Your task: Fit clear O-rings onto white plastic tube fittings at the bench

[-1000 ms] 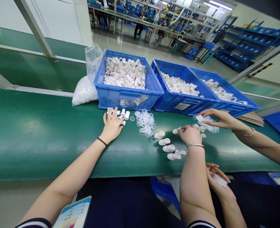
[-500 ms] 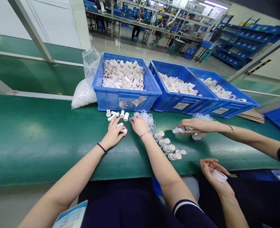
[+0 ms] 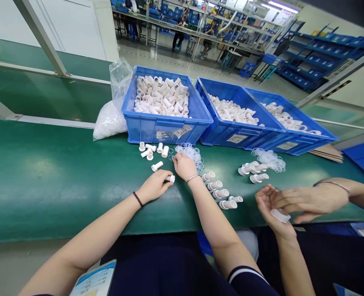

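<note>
My left hand is closed round a small white plastic fitting, whose flanged end shows past the fingertips. Just above it another white fitting lies on the green table. My right hand rests at the left edge of a pile of thin clear rings, its fingers bent together; whatever they pinch is too small to make out. Several loose fittings lie behind my left hand. Right of my right forearm stand several fittings with collars.
Blue bins of white parts line the back, beside a clear plastic bag. At right, a co-worker's hands hold a white ring near more fittings and clear rings.
My left hand has moved right and toward me with a fitting, uncovering others. My right hand has shifted slightly. The co-worker's upper hand has come back to their other hand.
</note>
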`<state>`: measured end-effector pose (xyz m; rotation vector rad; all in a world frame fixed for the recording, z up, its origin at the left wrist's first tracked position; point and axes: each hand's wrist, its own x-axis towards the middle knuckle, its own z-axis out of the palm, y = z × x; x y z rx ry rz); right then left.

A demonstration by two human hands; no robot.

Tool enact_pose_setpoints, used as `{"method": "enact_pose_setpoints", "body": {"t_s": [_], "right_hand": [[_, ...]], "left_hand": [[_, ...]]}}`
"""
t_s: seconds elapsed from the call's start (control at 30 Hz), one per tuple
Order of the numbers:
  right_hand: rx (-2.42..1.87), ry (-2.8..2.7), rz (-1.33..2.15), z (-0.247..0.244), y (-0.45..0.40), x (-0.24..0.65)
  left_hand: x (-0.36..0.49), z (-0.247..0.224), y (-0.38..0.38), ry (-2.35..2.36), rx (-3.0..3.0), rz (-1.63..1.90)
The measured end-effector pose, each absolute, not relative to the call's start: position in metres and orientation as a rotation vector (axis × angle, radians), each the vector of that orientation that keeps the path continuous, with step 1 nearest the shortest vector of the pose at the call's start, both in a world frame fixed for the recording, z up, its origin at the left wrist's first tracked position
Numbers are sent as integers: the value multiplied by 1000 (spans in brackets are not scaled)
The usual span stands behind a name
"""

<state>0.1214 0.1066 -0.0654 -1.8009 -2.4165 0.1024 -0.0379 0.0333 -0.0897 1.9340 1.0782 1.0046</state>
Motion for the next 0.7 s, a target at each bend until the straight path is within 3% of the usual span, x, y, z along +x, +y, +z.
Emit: {"method": "enact_pose_setpoints", "body": {"t_s": [0.27,0.7], "right_hand": [[-1906,-2392,119,-64,113,120],[-1806,-2273,196,-58,106,137]], "left_hand": [[-40,-88,39,1219,1996,832],[-40,-89,39,1260,1955,880]]}}
